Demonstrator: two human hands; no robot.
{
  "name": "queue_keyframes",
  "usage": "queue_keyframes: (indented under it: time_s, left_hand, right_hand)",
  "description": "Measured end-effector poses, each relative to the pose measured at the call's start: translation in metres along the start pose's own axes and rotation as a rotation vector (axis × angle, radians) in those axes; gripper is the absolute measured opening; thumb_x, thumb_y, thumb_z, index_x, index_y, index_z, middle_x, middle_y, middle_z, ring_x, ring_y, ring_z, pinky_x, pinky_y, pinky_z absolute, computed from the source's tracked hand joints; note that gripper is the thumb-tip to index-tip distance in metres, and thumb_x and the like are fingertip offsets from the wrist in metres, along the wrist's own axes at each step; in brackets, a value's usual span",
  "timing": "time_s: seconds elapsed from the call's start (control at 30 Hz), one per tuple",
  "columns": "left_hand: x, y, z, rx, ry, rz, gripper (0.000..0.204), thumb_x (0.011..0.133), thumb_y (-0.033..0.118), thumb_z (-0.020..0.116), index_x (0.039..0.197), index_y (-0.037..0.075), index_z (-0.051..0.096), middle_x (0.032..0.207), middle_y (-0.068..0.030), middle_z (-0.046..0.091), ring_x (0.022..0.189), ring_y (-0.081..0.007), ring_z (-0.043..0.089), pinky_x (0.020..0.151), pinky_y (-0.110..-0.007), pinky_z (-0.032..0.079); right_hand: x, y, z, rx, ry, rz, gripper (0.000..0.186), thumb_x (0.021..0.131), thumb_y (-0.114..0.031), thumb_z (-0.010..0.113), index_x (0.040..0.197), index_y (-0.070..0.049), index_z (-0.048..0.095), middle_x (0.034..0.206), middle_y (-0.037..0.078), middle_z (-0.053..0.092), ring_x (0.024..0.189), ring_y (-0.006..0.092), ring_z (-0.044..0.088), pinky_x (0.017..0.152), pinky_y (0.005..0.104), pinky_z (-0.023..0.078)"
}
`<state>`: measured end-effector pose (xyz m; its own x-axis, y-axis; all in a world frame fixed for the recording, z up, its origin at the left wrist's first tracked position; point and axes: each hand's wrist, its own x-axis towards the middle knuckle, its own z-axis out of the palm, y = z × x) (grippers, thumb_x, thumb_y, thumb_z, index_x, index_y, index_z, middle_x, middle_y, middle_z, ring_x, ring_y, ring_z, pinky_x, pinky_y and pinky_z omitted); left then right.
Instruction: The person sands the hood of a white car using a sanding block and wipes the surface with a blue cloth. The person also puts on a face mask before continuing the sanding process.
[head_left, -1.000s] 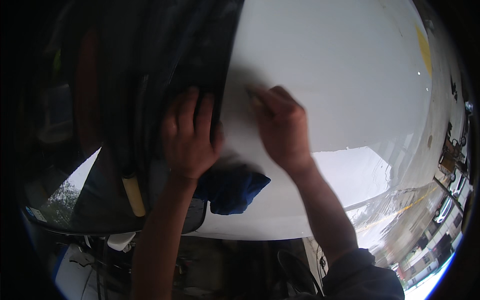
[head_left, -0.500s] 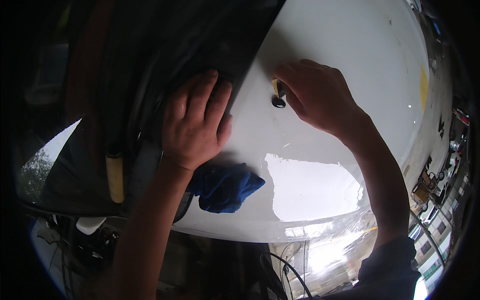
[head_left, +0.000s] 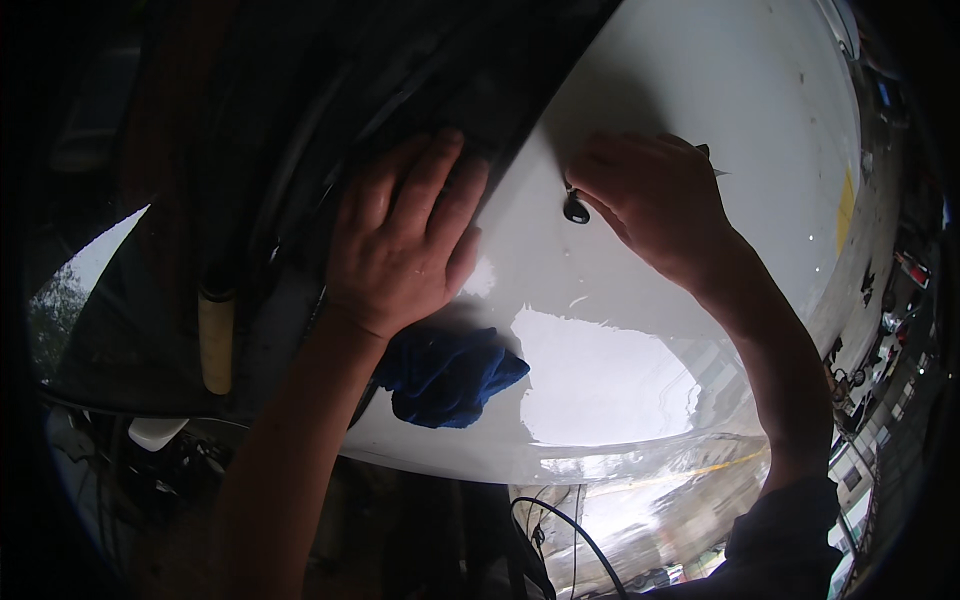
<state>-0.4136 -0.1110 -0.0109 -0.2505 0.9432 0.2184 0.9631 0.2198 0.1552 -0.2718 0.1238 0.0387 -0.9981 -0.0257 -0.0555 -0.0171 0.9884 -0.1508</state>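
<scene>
My left hand point(head_left: 405, 235) lies with fingers stretched out on a dark glossy surface point(head_left: 300, 130), close to where it meets a white curved panel, likely a car body panel point(head_left: 740, 90). Over the white panel, my right hand point(head_left: 655, 195) is closed around a small tool with a rounded black end point(head_left: 576, 208), which sticks out below the fingertips. A dark, pointed bit shows past the knuckles; most of the tool is hidden by the hand. Beneath my left wrist, a crumpled blue cloth point(head_left: 455, 380) rests on the white panel.
A cylinder with a pale yellow body and dark top point(head_left: 215, 340) is on the dark surface to the left. A black cable point(head_left: 575, 525) curves below the panel's near edge. Along the far right, cluttered ground point(head_left: 890, 290) shows beyond the panel.
The view has shifted slightly. My right hand has turned and moved a little right; the tool's pale part is now hidden and a pointed bit shows beyond the knuckles. My left hand stays flat.
</scene>
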Motion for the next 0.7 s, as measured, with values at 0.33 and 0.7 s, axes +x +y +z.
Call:
queue_keyframes:
  time_s: [0.33, 0.7]
  left_hand:
    - [-0.003, 0.000, 0.003, -0.011, -0.001, -0.006, 0.059, 0.090, 0.033, 0.069, 0.145, 0.017, 0.058, 0.156, -0.0089, 0.045, 0.134, -0.0307, 0.045, 0.110, -0.044, 0.046]
    - [-0.003, -0.001, 0.004, -0.009, 0.017, -0.014, 0.060, 0.089, 0.035, 0.069, 0.146, 0.017, 0.059, 0.155, -0.0082, 0.047, 0.134, -0.0300, 0.045, 0.110, -0.043, 0.047]
  right_hand:
    - [0.012, 0.016, 0.004, 0.226, -0.042, -0.079, 0.012, 0.078, -0.010, 0.077, 0.077, -0.011, 0.065, 0.080, 0.001, 0.065, 0.073, 0.0225, 0.068, 0.065, 0.0370, 0.057]
    - [0.049, 0.019, -0.007, 0.090, -0.159, -0.478, 0.013, 0.077, -0.004, 0.073, 0.068, -0.009, 0.065, 0.073, 0.002, 0.064, 0.078, 0.0217, 0.069, 0.064, 0.0364, 0.057]
